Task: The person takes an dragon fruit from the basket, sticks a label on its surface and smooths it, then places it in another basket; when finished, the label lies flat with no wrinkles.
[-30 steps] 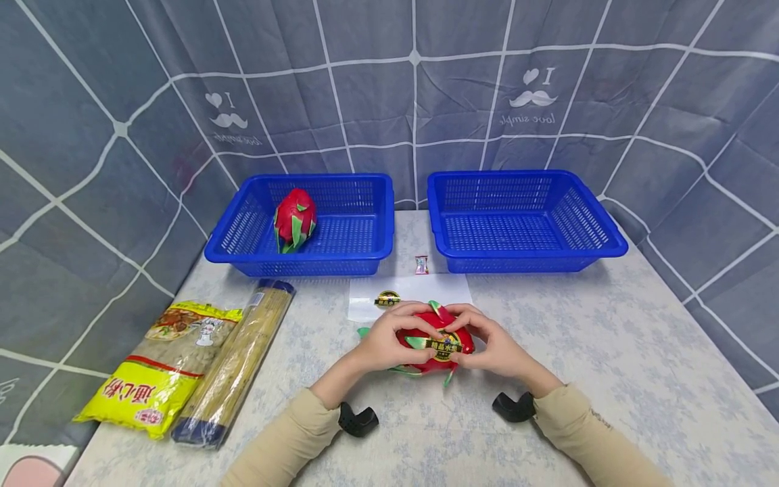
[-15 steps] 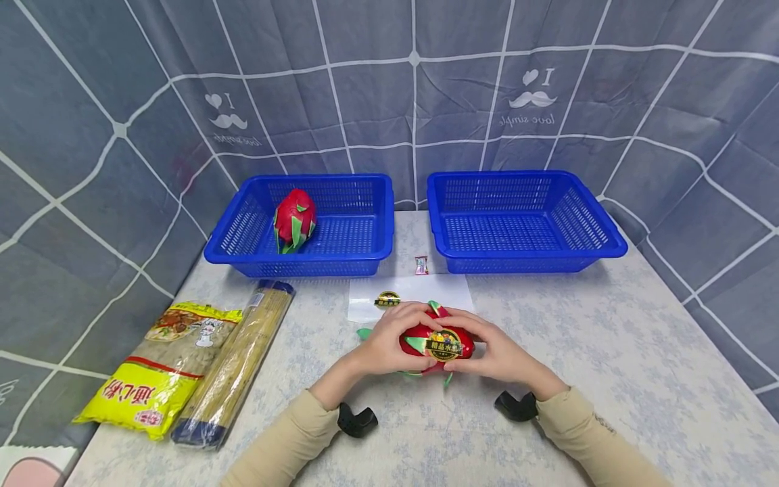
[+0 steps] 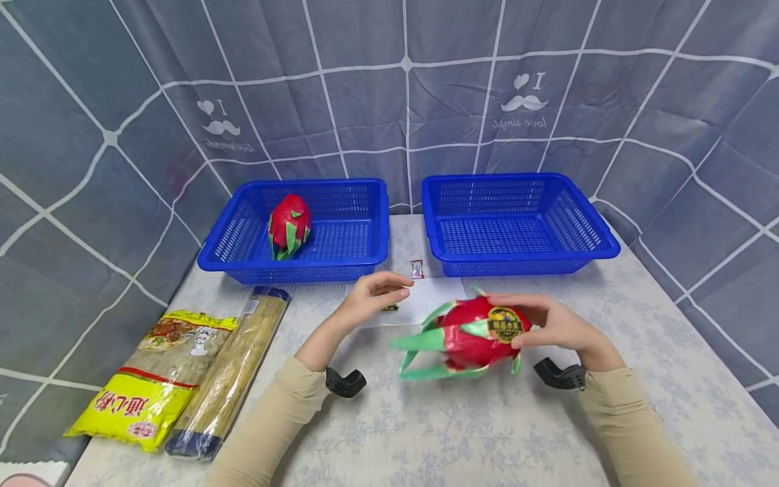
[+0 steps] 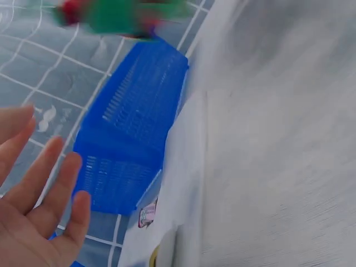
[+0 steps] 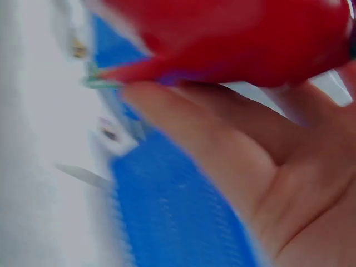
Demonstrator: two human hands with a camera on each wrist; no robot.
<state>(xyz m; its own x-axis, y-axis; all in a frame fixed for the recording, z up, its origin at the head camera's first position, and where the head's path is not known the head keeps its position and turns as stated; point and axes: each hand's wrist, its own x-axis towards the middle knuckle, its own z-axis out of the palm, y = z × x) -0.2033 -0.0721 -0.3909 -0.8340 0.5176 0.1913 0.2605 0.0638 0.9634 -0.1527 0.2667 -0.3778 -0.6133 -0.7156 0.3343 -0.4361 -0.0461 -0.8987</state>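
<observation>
My right hand [image 3: 556, 328] grips a red dragon fruit [image 3: 459, 343] by its rounded end, thumb on the near side and fingers over the far side. A round black-and-gold sticker [image 3: 505, 325] lies on the fruit's skin, and its long green leaves point left. In the right wrist view the fruit [image 5: 245, 39] is blurred above the palm. My left hand [image 3: 372, 297] holds nothing, its fingers loosely spread in the left wrist view. It hovers by the white sheet [image 3: 435, 297], partly hiding a second sticker [image 3: 390, 308] there.
A blue basket [image 3: 292, 269] at the back left holds another dragon fruit [image 3: 289, 224]. Another blue basket [image 3: 523, 259] stands at the back right. A small wrapped candy [image 3: 416, 269] lies between them. At left are a yellow pasta bag [image 3: 152, 379] and a long noodle pack [image 3: 234, 372].
Both hands were on the dragon fruit, pressing around its sticker. Now the left hand has let go and moved up and left, while the right hand has carried the fruit to the right.
</observation>
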